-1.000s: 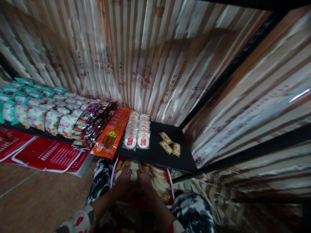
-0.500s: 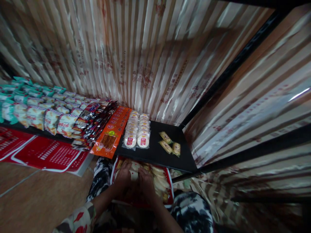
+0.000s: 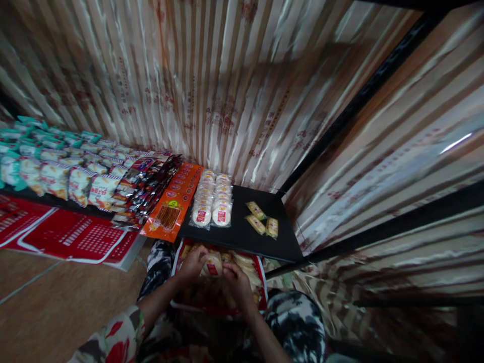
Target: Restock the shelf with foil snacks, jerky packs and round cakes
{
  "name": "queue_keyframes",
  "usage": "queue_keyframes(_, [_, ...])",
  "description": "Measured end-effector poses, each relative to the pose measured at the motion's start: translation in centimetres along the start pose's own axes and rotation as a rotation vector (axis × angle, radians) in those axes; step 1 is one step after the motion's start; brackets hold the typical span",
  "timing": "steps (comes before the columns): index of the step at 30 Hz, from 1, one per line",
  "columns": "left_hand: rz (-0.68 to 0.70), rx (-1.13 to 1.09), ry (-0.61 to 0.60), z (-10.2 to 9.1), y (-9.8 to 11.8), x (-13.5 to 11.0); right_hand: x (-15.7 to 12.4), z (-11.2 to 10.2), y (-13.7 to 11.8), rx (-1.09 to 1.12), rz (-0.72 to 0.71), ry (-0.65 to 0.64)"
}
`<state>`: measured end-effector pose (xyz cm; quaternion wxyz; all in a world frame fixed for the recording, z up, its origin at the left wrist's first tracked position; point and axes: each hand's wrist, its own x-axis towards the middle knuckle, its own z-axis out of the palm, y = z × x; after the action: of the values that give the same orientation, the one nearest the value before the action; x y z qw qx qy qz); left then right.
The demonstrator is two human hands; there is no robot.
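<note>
A clear packet of round white crackers (image 3: 213, 265) with a red label is stretched between my two hands, above an open red bag or box (image 3: 260, 272). My left hand (image 3: 193, 264) pinches its left edge, and my right hand (image 3: 236, 280) has the right edge between thumb and fingers. More pale round packets (image 3: 245, 262) lie inside the red container, which sits between my knees. On the black shelf (image 3: 242, 237) just beyond stand two rows of the same kind of white cracker packets (image 3: 221, 214).
Three small yellow packets (image 3: 256, 224) lie on the shelf's right part. An orange snack bag (image 3: 170, 212), dark shiny packets (image 3: 145, 186) and several white and teal packets (image 3: 79, 184) fill the left. Black metal bars (image 3: 359, 101) and a striped curtain (image 3: 227, 91) border the shelf.
My hands have come up out of the red container's contents. A cracker packet with its red label facing me now shows between them.
</note>
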<state>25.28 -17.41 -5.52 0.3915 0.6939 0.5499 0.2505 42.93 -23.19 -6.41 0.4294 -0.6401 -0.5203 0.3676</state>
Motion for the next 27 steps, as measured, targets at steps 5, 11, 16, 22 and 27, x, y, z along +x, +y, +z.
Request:
queue_keyframes(5, [0.032,-0.031,-0.004,-0.8,2.3,0.2,0.3,0.0,-1.1,0.156,0.056,-0.024])
queue_keyframes(11, [0.045,-0.079,0.016,-1.2,3.8,0.3,0.5,0.0,-1.2,0.2,0.035,-0.046])
queue_keyframes(16, [-0.016,-0.147,0.083,-1.2,3.6,0.0,0.8,-0.1,-1.6,0.363,0.089,-0.026])
queue_keyframes(22, [-0.042,-0.19,0.028,-1.0,3.7,0.2,1.8,-0.8,-3.4,0.351,0.109,0.014])
queue_keyframes(27, [0.017,-0.235,0.138,-1.6,5.4,1.6,4.2,-0.9,-4.9,0.282,0.051,0.026])
